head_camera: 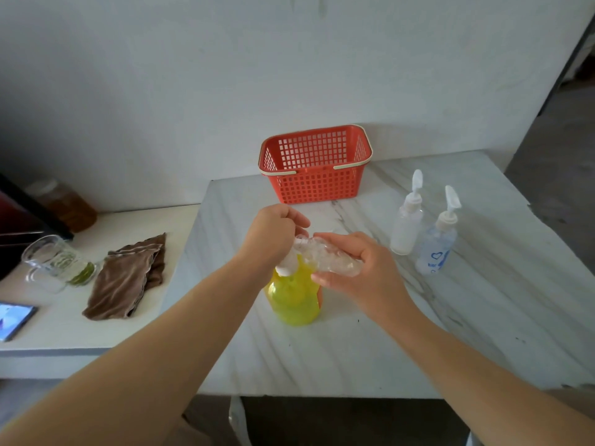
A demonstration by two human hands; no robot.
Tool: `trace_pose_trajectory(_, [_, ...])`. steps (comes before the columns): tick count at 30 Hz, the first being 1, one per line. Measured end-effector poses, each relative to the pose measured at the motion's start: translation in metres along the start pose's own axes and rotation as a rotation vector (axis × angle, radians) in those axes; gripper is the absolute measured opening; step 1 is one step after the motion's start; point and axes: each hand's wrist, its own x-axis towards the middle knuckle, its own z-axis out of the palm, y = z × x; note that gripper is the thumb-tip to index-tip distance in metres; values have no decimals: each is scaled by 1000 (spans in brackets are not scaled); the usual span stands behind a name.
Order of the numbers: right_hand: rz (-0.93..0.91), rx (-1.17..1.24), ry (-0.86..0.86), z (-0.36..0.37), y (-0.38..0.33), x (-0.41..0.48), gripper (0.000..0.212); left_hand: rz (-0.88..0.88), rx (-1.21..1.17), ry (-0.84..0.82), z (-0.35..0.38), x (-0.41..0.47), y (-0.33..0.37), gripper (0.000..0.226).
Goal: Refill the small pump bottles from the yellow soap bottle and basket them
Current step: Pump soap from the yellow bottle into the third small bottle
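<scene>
The yellow soap bottle (pixel 294 296) stands on the marble table (pixel 354 342), its white cap just below my hands. Above it my right hand (pixel 363 268) grips a small clear pump bottle (pixel 328 257), held on its side. My left hand (pixel 273 235) curls round that bottle's pump end. Two more small pump bottles stand upright at the right: a frosted white one (pixel 407 225) and a clear one with a blue heart label (pixel 436 244). The red basket (pixel 317 181) sits against the wall behind, and no bottle shows inside it.
A lower white counter to the left holds a folded brown cloth (pixel 128 278), a glass mug (pixel 54 262), a phone (pixel 14 320) and an amber jar (pixel 69 204). The table's right edge drops to the floor.
</scene>
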Motion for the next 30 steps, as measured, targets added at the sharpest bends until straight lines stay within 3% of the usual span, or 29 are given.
trace_pose_trajectory(30, [19,-30,-15,0,8,2,50,-13,25,26,8,1,-11,35])
